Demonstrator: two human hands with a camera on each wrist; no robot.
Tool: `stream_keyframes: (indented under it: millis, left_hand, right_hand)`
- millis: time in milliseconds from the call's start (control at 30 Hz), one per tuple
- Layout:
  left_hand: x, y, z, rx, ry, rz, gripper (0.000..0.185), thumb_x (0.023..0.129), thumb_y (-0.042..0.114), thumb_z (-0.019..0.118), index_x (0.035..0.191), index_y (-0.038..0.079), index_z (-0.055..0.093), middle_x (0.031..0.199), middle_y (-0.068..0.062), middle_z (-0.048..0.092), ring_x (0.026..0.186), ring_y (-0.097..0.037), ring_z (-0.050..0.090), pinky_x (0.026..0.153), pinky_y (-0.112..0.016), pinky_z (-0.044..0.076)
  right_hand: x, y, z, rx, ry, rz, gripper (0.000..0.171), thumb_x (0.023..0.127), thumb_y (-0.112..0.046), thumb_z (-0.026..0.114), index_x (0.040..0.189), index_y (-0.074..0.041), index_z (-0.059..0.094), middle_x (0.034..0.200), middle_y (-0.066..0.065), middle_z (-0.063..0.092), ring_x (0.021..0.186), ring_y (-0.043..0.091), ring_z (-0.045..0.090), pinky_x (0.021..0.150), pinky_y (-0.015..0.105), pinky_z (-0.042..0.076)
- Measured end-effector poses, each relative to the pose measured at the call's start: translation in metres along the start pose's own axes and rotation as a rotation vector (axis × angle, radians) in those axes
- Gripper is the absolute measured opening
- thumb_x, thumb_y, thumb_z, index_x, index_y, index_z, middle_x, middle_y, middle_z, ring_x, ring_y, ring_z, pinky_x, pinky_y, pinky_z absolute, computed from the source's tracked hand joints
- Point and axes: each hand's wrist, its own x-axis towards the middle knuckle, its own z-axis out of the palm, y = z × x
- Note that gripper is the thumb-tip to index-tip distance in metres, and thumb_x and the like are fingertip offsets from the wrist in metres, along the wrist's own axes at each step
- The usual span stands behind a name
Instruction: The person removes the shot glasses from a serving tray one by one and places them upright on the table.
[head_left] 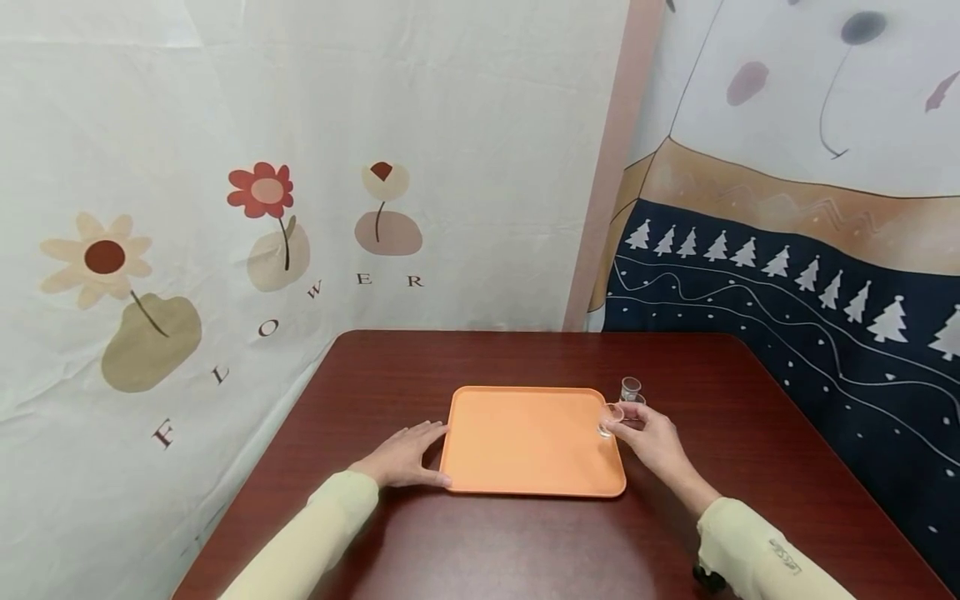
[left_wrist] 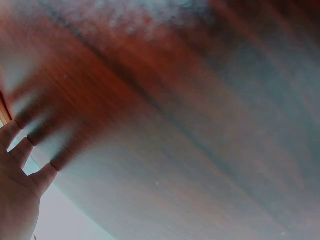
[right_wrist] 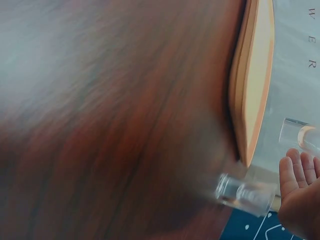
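The orange tray lies flat on the table in the head view. My left hand rests at the tray's left side, fingers and thumb spread, the tips touching its edge. Over the tray's right edge, my right hand pinches a small clear glass between thumb and fingers. Just behind that hand is another clear glass, with what looks like a further rim partly hidden by the fingers. The right wrist view shows the held glass raised and a standing glass on the tabletop beside the tray.
The dark red wooden table spreads around the tray on every side. Behind it hangs a pale cloth with printed flowers and letters. A dark blue cloth with white trees hangs along the right.
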Motion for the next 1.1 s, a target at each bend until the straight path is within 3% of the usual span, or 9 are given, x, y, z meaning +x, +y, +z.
stream_keyframes:
  millis: [667,1100]
  left_hand:
    - [-0.002,0.0,0.001,0.002,0.001,0.001,0.104,0.074,0.073,0.07,0.152,0.011,0.039,0.154,-0.012,0.041,0.144,-0.033,0.032,0.113,-0.058,0.026]
    - [0.0,-0.001,0.001,-0.001,0.0,-0.002,0.104,0.074,0.072,0.07,0.152,0.012,0.04,0.154,-0.011,0.041,0.143,-0.033,0.033,0.113,-0.057,0.026]
  right_hand:
    - [-0.026,0.034,-0.033,-0.043,0.008,-0.016,0.04,0.085,-0.018,0.079,0.117,0.003,0.066,0.105,0.015,0.071,0.088,0.014,0.068,0.071,0.021,0.052]
    - [-0.028,0.043,-0.035,-0.08,0.006,0.019,0.04,0.085,-0.019,0.08,0.116,0.002,0.067,0.101,0.012,0.072,0.086,0.015,0.068,0.071,0.021,0.051]
